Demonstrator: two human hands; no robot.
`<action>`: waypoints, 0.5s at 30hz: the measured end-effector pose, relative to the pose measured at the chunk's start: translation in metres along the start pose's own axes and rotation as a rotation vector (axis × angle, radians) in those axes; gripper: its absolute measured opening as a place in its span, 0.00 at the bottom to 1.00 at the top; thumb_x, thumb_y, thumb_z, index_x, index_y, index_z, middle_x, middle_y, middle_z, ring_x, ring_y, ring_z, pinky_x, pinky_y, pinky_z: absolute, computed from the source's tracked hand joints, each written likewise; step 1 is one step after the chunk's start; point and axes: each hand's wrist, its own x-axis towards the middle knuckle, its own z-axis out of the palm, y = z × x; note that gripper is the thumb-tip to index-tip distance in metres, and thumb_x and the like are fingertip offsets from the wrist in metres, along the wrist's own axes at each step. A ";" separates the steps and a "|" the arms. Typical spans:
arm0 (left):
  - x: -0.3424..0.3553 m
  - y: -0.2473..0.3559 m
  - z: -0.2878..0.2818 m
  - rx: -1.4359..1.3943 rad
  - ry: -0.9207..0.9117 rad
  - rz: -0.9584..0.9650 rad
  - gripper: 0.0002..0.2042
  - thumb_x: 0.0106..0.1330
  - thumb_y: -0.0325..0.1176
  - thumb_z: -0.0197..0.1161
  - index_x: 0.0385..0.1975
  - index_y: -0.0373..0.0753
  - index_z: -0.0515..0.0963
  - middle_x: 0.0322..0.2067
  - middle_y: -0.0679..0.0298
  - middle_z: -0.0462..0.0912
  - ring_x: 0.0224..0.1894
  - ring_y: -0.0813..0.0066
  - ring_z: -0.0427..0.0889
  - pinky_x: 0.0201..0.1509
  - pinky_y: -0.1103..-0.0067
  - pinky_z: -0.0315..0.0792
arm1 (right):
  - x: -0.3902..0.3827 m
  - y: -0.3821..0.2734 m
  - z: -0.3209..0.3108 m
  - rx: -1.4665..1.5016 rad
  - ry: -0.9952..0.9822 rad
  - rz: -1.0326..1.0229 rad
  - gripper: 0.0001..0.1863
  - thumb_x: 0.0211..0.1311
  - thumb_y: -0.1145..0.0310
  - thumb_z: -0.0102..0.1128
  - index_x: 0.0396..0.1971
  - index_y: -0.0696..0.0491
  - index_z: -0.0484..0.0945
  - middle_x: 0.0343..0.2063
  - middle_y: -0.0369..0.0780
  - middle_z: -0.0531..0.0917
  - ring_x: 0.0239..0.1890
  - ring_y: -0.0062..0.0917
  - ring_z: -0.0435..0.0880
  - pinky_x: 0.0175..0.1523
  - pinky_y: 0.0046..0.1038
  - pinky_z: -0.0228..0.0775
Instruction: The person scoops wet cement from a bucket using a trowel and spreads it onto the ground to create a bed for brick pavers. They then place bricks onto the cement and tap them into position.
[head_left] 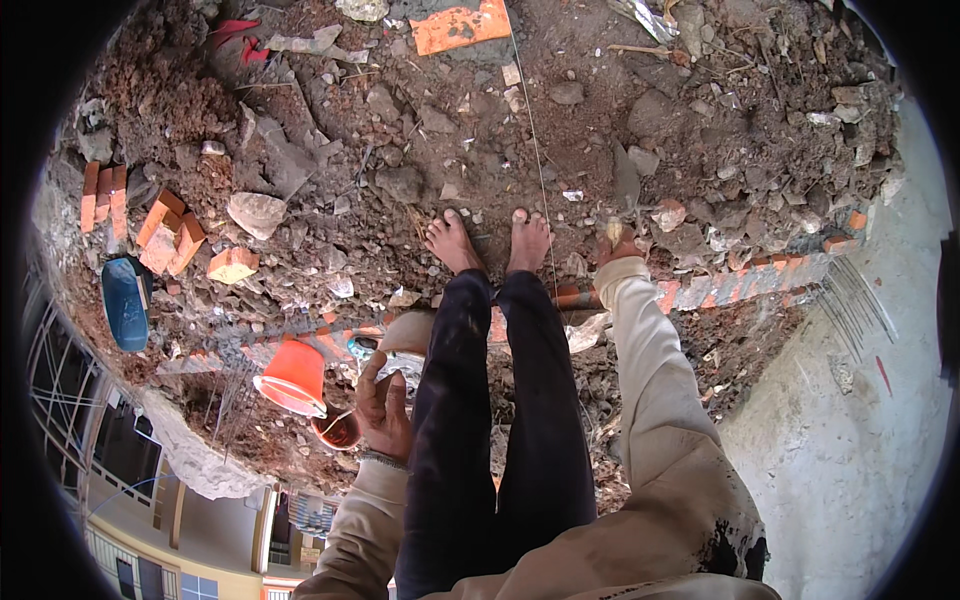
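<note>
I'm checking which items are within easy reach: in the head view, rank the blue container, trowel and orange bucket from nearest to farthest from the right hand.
1. Trowel: gripped in the right hand.
2. Orange bucket: to the left, past the legs.
3. Blue container: farther left, beyond the bucket.

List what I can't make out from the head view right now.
All in the head view:
Trowel: handle mostly covered by the right hand.
Orange bucket: contents hidden by its wall.
Left hand: contact unclear, as it overlaps what lies behind.
String: far end cut off by the top edge.
</note>
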 end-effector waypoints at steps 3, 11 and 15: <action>0.005 0.008 0.000 0.022 0.011 -0.007 0.21 0.64 0.34 0.55 0.54 0.30 0.63 0.44 0.58 0.75 0.40 0.78 0.74 0.46 0.81 0.68 | 0.045 -0.005 0.018 0.573 -0.266 0.118 0.22 0.56 0.57 0.55 0.46 0.55 0.69 0.34 0.48 0.80 0.35 0.43 0.79 0.40 0.37 0.70; -0.007 -0.017 -0.005 -0.014 0.029 -0.080 0.19 0.63 0.27 0.54 0.53 0.30 0.64 0.45 0.59 0.74 0.44 0.78 0.73 0.50 0.81 0.67 | -0.002 -0.022 -0.028 0.070 -0.021 -0.143 0.24 0.55 0.55 0.54 0.47 0.54 0.66 0.36 0.54 0.78 0.39 0.51 0.77 0.46 0.43 0.69; 0.000 -0.018 -0.003 -0.006 0.027 -0.088 0.20 0.63 0.29 0.55 0.53 0.30 0.64 0.45 0.59 0.73 0.43 0.77 0.74 0.48 0.81 0.68 | 0.043 -0.072 -0.018 0.006 -0.151 -0.166 0.22 0.54 0.54 0.54 0.42 0.53 0.66 0.33 0.54 0.78 0.38 0.52 0.77 0.43 0.44 0.70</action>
